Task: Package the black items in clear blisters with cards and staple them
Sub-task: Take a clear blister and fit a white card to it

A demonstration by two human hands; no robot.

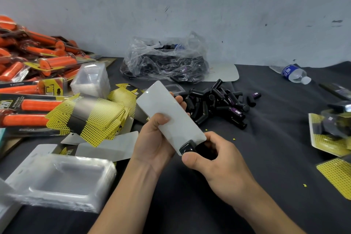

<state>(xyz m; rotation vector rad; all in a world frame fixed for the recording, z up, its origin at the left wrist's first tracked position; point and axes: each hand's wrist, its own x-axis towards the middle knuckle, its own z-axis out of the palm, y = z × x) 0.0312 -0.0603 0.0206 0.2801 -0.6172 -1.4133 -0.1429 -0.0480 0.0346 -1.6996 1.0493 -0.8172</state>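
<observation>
While the far left of the table [266, 167] is heaped with orange packs [38, 62], one yellow label showing "PROT…" and a black strip that seems to read "SYNERGY", the supplies lie beside them. Nested clear blisters [62, 180] sit at the near edge and a fan of yellow cards [95, 118] just behind, likely so each can be lifted off the top.

The left grip [153, 138] holds a white card [169, 112] tilted, blank side up. Its thumb presses on the face and its fingers curl behind, probably to steady the card. At the card's lower end the right grip [214, 159] pinches a black item [190, 147] between thumb and fingers, seemingly feeding it in under the card. Whether a blister sits behind, I cannot tell.

Beyond the hands lies a loose pile of black items [218, 104], some with purple tags reading "TAPER", near a clear bag [165, 61] holding more. Further right are a water bottle [294, 73], its label unreadable, and finished yellow packs [330, 131], kept apart from the unpacked stock.
</observation>
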